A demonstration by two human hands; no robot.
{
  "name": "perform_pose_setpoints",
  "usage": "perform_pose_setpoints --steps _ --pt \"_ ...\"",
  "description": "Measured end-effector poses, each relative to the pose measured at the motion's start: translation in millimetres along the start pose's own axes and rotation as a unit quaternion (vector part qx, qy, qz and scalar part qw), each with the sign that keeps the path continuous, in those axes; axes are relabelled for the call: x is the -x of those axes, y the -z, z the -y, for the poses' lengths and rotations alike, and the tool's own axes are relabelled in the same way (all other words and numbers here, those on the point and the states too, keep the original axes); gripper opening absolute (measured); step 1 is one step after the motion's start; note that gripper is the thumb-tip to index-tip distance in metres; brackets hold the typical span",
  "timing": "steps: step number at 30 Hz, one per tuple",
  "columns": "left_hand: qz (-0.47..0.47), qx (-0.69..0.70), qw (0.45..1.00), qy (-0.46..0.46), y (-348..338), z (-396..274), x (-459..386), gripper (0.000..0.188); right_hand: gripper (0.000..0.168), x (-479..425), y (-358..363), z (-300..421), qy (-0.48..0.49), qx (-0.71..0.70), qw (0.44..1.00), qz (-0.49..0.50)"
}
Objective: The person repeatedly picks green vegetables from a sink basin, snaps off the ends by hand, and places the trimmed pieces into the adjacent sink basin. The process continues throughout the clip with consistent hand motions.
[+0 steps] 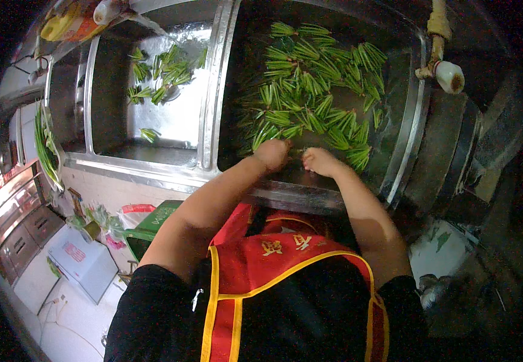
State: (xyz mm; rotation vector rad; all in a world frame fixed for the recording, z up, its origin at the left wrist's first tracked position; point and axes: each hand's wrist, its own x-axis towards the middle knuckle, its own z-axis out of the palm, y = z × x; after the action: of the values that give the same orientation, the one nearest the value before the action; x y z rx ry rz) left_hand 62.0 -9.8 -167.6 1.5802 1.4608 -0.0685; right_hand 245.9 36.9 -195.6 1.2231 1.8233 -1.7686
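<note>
My left hand [273, 154] is over the near edge of a large metal sink [282, 185], its fingers curled near a bunch of cut green leafy stalks. My right hand [318, 161] is a short way to its right, also curled, with the fingertips facing the left hand. Something small may lie between the fingers, but blur hides it. Many small bunches of green stalks [311, 83] float in dark water beyond both hands. In the sink basin on the left [166, 117] are several more green bunches [171, 77], under a stream of running water.
A metal divider [214, 90] separates the basins. A white-handled tap [449, 77] stands at the right, another tap [107, 11] at the upper left. Long green stalks [46, 145] rest left of the sinks. Below are a green crate [153, 221] and a white box [83, 258] on the floor.
</note>
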Motion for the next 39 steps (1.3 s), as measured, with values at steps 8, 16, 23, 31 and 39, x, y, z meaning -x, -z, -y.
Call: perform_pose_setpoints --steps 8,16,23,31,39 --pt "0.166 -0.066 0.982 0.057 -9 10 -30 0.027 0.023 -20 -2 19 -0.058 0.136 0.986 0.076" --pt "0.065 0.014 0.997 0.028 4 -6 -14 0.029 0.024 -4 6 -2 -0.109 -0.228 0.964 0.079" --pt "-0.148 -0.079 0.983 -0.08 27 -50 11 0.014 0.033 14 5 40 -0.204 -0.35 0.897 -0.179" --pt "-0.291 0.005 0.952 -0.09 59 -29 66 0.016 0.019 11 16 18 -0.039 0.065 0.951 -0.299" --pt "-0.546 -0.122 0.822 0.109 151 67 133 0.054 0.041 34 46 -19 -0.212 0.186 0.939 -0.197"
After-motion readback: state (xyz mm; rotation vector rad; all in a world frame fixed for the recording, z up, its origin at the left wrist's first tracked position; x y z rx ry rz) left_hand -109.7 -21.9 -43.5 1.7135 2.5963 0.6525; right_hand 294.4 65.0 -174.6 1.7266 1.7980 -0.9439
